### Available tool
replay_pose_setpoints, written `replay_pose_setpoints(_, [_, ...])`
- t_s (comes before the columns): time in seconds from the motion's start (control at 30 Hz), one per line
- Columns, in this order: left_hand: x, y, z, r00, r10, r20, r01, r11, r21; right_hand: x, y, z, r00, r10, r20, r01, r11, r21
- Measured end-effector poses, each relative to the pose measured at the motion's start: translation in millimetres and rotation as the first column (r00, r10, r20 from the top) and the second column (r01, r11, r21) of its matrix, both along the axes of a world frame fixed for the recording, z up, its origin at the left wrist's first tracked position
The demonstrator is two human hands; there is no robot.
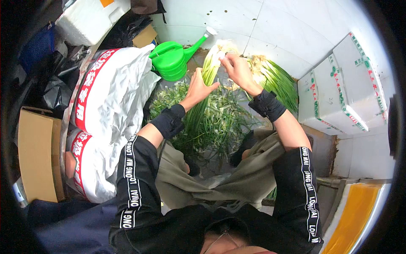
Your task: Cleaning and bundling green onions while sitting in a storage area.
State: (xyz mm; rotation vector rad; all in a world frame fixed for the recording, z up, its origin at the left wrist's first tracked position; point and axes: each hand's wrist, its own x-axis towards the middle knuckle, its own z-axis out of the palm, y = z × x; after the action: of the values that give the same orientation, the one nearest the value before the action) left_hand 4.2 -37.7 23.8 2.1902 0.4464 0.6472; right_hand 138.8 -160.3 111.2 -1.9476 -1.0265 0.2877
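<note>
My left hand [199, 87] is wrapped around the stalks of a bunch of green onions [211, 67], with the white root ends up and the green tops hanging down. At the upper white part, my right hand [236, 68] has its fingers bent close to the stalks; whether they pinch a piece is hard to tell. Both wrists wear black wraps. Below the bunch, a heap of loose green onion leaves and trimmings [222, 117] covers the floor between my feet. Another pile of green onions [276, 79] lies by the wall, right of my right hand, its roots towards the wall.
A green watering can [173, 62] stands beyond the heap, near the tiled wall. White sacks with red bands [117, 95] line the left side, beside a cardboard box [36, 155]. White foam boxes [336, 92] with printed tape are stacked at the right. A foam box [92, 23] sits upper left.
</note>
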Motion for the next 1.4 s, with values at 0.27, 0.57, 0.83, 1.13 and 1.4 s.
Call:
replay_pose_setpoints(0.27, [-7.6, 7.9, 8.4, 0.995, 0.036, -0.093, -0.061, 0.959, -0.277, 33.9, -9.1, 1.2, 0.975, -0.216, 0.053, 0.199, 0.954, 0.225])
replay_pose_setpoints(0.57, [3.0, -8.0, 9.6, 0.971, 0.19, -0.143, -0.187, 0.982, 0.034, -19.5, -3.9, 7.3, 0.758, 0.108, 0.643, -0.126, 0.992, -0.017])
replay_pose_setpoints(0.83, [8.3, -21.7, 10.9, 0.971, 0.187, -0.148, -0.176, 0.981, 0.086, 14.0, -1.5, -12.6, 0.959, 0.082, 0.27, -0.087, 0.996, 0.009])
replay_pose_setpoints(1.13, [-0.5, -12.3, 3.3, 0.988, 0.112, -0.11, -0.072, 0.945, 0.318, 30.2, -13.3, -15.2, 0.651, 0.198, 0.733, -0.005, 0.966, -0.257])
replay_pose_setpoints(1.4, [-10.9, 8.0, -4.2, 0.955, 0.064, -0.291, 0.051, 0.928, 0.369, 83.7, -48.3, 1.3, 0.668, -0.134, 0.732, 0.25, 0.967, -0.051])
